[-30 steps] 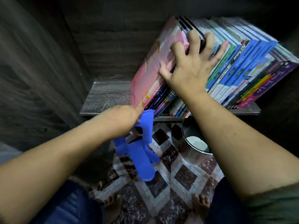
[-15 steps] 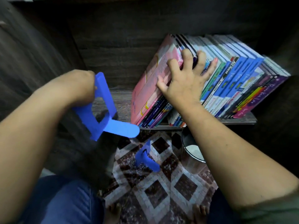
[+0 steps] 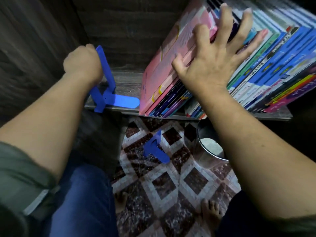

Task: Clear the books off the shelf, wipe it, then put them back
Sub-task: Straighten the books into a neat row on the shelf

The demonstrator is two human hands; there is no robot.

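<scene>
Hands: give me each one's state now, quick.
Left hand: grips the blue bookend standing on the shelf.
Right hand: open, fingers spread, pressing against the leaning books.

bookend [image 3: 109, 86]: blue | front book [image 3: 171, 65]: pink | shelf [image 3: 126, 84]: dark woodgrain | floor [image 3: 171, 182]: maroon-white diamond pattern

On the patterned tile floor [image 3: 172, 187] below us we see a blue bookend [image 3: 156, 149], a round metal bin [image 3: 209, 147] to its right, and bare feet [image 3: 209, 212] nearer.
</scene>
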